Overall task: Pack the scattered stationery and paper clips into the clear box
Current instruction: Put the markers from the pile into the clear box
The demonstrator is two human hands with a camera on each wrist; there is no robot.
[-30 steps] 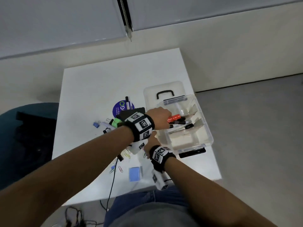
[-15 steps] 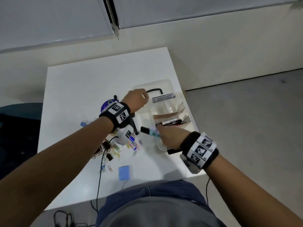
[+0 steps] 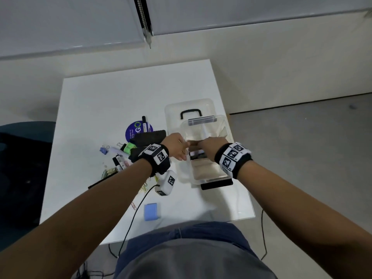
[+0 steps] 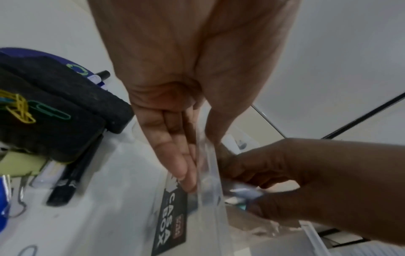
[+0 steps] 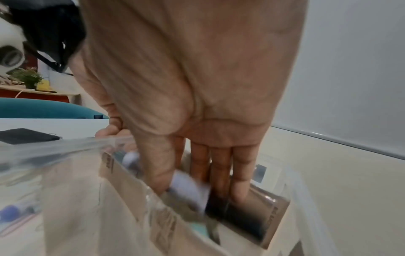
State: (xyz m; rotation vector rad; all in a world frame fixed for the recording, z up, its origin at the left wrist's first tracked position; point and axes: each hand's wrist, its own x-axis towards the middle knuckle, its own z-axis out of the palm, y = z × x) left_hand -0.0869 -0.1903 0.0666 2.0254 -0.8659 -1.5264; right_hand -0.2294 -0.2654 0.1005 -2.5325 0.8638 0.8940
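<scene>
The clear box stands open on the right side of the white table, with cardboard dividers inside. My left hand pinches the box's left wall, fingers outside and thumb inside. My right hand reaches down into a middle compartment, and thumb and fingers hold a white marker there. Other pens lie in that compartment, partly hidden by the hand. Scattered paper clips, a green highlighter, a blue binder clip and black pens lie left of the box.
The box lid with a black handle lies behind the box. Black erasers and a purple round sticker sit left of it. A blue pad lies near the table's front edge. A teal chair stands at the left.
My right hand has carried the marker from the box's near-left rim down into the middle compartment. My left hand has slid from the far-left corner to the left wall.
</scene>
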